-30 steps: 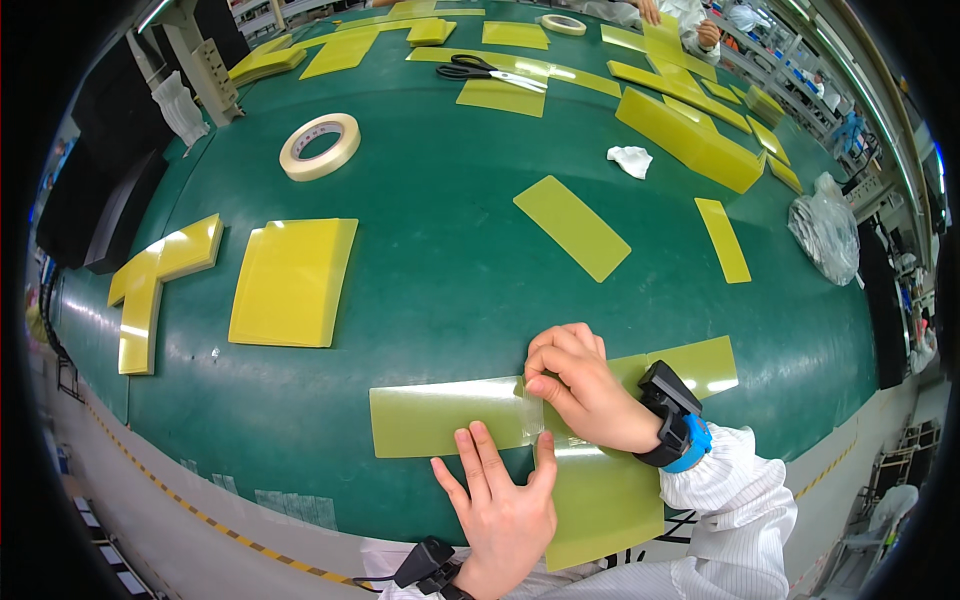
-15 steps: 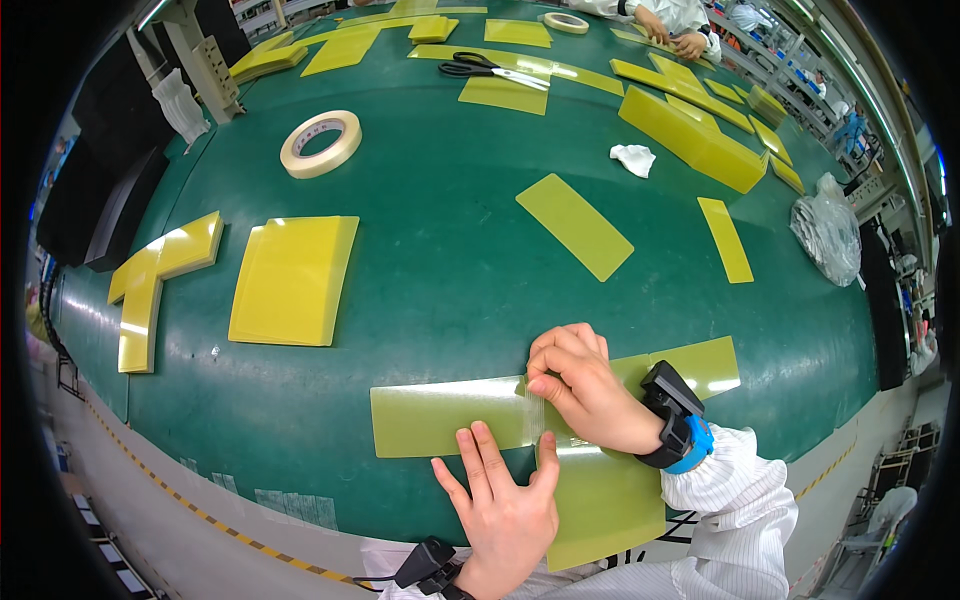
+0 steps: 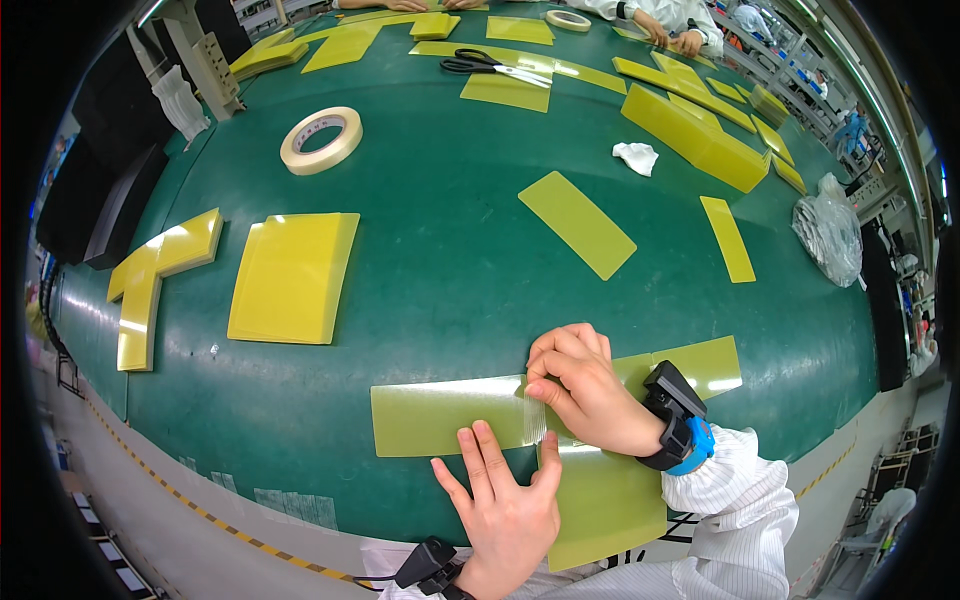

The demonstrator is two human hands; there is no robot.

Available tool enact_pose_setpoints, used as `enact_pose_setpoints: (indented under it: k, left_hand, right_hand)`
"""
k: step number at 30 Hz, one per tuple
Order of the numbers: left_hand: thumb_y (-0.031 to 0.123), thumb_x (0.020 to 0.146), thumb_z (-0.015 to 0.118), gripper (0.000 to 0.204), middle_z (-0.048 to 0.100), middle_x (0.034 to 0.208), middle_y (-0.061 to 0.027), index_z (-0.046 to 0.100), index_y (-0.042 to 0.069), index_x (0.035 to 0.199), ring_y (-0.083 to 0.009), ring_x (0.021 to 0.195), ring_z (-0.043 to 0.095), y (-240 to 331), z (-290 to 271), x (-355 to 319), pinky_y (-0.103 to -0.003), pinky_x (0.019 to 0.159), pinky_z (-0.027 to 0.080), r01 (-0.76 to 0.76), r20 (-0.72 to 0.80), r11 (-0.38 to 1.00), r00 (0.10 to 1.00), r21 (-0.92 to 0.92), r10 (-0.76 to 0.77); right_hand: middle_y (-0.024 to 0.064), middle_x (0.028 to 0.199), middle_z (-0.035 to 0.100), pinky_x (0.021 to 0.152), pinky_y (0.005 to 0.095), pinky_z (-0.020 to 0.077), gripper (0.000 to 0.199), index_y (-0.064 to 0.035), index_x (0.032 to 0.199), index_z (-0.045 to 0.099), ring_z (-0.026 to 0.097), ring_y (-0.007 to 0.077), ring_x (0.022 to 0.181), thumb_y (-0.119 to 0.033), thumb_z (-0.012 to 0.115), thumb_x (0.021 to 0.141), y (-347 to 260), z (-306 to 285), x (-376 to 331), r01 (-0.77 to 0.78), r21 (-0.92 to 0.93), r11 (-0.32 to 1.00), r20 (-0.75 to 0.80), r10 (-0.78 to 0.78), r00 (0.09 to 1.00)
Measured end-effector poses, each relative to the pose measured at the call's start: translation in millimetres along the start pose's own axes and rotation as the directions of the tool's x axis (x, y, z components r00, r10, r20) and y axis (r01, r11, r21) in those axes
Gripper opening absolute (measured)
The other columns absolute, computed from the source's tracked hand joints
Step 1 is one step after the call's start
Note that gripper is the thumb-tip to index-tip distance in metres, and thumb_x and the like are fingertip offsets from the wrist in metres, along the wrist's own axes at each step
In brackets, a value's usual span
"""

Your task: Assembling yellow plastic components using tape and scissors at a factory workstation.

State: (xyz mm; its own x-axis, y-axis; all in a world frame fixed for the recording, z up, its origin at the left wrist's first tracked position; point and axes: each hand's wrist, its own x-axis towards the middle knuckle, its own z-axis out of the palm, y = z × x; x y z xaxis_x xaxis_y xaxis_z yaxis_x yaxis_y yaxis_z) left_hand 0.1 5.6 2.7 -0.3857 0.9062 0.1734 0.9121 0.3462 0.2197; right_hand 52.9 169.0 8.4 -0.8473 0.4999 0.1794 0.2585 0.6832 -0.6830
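A long translucent yellow-green sheet lies flat on the table in front of me. My left hand rests with fingers spread, two fingertips on the sheet's lower edge and the thumb at the seam. Across that seam runs a strip of clear tape. At the strip's upper end my right hand is closed in a pinch, thumb against the bent fingers. Under the right hand and wrist, further yellow sheets join on: a wide panel toward me and a narrower piece to the right.
Left stand a stack of yellow sheets and a T-shaped stack. Beyond are a tape roll, black-handled scissors, white crumpled paper, loose sheets and a long stack. Co-workers' hands show at the far edge.
My hands hold almost the same pose at the seam. At the far edge, another person's hands have come into view over the yellow sheets.
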Motion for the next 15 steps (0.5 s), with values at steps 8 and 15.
enact_pose_setpoints:
  k: [8,15]
  left_hand:
    - [0.023,0.081,0.053,0.038,0.044,0.127,-0.0364,0.061,0.026,0.117,-0.0473,0.126,0.039,-0.5,3.2,0.0,-0.067,0.101,0.022,0.006,-0.046,1.000,0.999,-0.009,-0.006]
    - [0.023,0.082,0.050,0.039,0.043,0.130,-0.0350,0.058,0.025,0.120,-0.0434,0.126,0.041,3.3,8.7,-3.1,-0.066,0.098,0.026,0.039,-0.100,0.997,0.994,-0.061,-0.045]
  right_hand:
    - [0.0054,0.097,0.054,0.089,0.0368,0.0304,0.006,-0.0073,0.080,0.056,0.044,0.0264,0.099,-0.007,0.061,0.079,-2.6,-2.4,1.4,-0.001,-0.048,0.999,-0.007,0.001,1.000]
    - [0.0063,0.094,0.055,0.087,0.0356,0.0302,0.005,-0.0055,0.080,0.056,0.044,0.0260,0.096,-0.007,0.060,0.080,-4.3,-4.3,0.0,-0.046,0.004,0.999,-0.005,0.046,0.999]
